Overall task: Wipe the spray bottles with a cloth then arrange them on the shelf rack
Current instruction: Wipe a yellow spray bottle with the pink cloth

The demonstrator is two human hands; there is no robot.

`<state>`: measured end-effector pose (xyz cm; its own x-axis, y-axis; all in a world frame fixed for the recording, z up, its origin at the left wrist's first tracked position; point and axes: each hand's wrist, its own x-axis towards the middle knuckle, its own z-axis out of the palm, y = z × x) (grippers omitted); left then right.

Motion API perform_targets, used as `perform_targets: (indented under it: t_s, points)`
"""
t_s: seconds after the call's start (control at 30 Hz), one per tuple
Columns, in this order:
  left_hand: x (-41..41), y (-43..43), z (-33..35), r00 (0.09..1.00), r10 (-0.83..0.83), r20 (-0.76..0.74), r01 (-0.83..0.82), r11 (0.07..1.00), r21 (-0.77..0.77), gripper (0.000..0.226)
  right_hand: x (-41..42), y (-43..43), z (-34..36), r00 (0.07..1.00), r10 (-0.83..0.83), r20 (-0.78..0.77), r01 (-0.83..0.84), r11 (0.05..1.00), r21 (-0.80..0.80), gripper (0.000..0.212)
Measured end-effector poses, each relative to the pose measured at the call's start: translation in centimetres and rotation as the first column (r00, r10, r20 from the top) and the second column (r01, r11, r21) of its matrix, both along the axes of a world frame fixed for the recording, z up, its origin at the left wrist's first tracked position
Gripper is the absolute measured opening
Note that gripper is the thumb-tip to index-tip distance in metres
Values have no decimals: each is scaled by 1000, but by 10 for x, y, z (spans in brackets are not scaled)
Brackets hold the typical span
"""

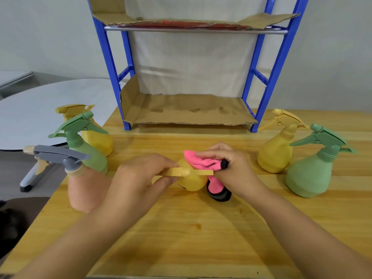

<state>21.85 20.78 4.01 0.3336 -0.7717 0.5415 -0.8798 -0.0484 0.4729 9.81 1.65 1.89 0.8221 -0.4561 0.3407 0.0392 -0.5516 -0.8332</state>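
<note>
We see yellow spray bottle mid-counter, in front of blue shelf rack. Left hand fingers pinch sprayer head. Right hand fingers grip pink cloth, pressed on bottle top.

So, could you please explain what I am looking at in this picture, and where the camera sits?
There is no machine here. A person works with bare hands, and the single picture comes from a camera worn on their head, looking forward and down.

The left hand grips the spray head of a yellow spray bottle. The right hand holds a pink cloth against it.

Five more bottles stand on the wooden table: the peach bottle, left green bottle, left yellow bottle, right yellow bottle and right green bottle.

Behind them stands the blue shelf rack, lined with cardboard, with no bottle on it yet.
</note>
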Motion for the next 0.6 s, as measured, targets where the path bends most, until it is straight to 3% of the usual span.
perform_targets:
  t_s: [0.1, 0.17, 0.4, 0.6]
  points:
    - [-1, 7, -10, 999, -8, -34, 7, 1000, -29, 24, 6, 0, -2, 990, 136, -31, -137, 989, -53, 43]
    - [-1, 11, -14, 1000, -16, -13, 16, 999, -30, 25, 9, -2, -3, 984, 169, -50, -173, 981, -85, 45]
    - [0, 17, -23, 973, -119, 199, 133, 989, -58, 21, 10, -21, -9, 984, 56, -168, -47, 997, 62, 61]
    - [2, 14, -15, 903, -210, 375, 211, 977, 39, 20, 8, 9, 13, 957, 230, -178, -265, 943, -202, 43]
